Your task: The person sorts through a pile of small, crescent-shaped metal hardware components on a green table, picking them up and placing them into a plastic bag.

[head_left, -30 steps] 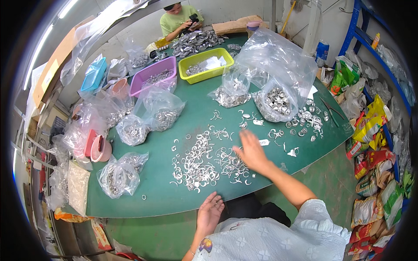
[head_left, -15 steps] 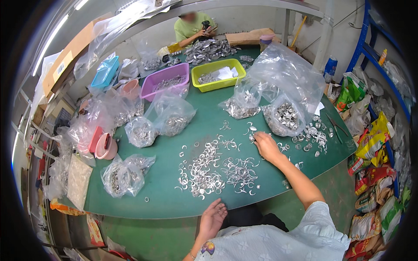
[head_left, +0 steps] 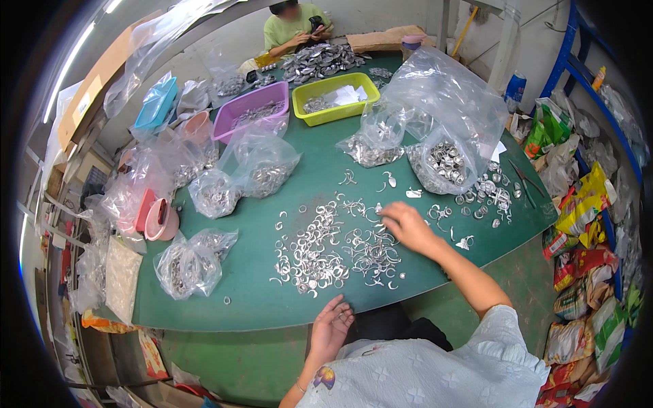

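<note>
My right hand [head_left: 410, 230] reaches over the green table with its fingers drawn together. A small silver metal piece [head_left: 379, 209] shows at its fingertips. Beside and below that hand lies a loose heap of curved, open ring-shaped silver pieces [head_left: 373, 254]. A larger heap of similar silver pieces [head_left: 314, 251] spreads to its left. My left hand [head_left: 331, 328] rests palm up at the near table edge, its fingers loosely bent and apart, with nothing seen in it. A few separate silver pieces [head_left: 413, 194] lie beyond my right hand.
Clear bags of metal parts stand at the left [head_left: 182, 275] and right [head_left: 442, 166]. Farther back are a purple basket [head_left: 224, 129] and a yellow-green basket [head_left: 320, 120]. Pliers [head_left: 524, 180] lie at the right. A person in a green shirt [head_left: 286, 34] sits across the table.
My right hand has moved left and slightly nearer, from the separate pieces to the edge of the smaller heap. My left hand stays by the table edge. The whole view has shifted a little.
</note>
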The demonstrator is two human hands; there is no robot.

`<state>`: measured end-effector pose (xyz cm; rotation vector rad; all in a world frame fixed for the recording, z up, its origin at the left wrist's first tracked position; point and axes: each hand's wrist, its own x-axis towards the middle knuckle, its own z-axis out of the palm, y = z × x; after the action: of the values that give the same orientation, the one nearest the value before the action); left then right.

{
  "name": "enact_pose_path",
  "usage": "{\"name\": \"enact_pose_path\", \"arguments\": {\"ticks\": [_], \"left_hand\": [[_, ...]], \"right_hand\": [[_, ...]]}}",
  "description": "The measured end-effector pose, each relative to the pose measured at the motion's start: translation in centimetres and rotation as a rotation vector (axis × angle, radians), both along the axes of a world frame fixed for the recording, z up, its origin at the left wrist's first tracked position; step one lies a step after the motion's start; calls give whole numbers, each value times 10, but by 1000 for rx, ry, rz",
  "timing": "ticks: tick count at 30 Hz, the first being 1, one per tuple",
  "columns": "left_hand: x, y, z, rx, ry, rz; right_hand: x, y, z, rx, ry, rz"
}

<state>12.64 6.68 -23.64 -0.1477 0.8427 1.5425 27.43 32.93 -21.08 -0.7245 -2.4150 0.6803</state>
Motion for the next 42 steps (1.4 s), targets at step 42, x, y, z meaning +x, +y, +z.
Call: {"name": "enact_pose_path", "arguments": {"ticks": [42], "left_hand": [[2, 1, -4, 96, 28, -30]], "right_hand": [[-5, 48, -21, 353, -262, -254]]}}
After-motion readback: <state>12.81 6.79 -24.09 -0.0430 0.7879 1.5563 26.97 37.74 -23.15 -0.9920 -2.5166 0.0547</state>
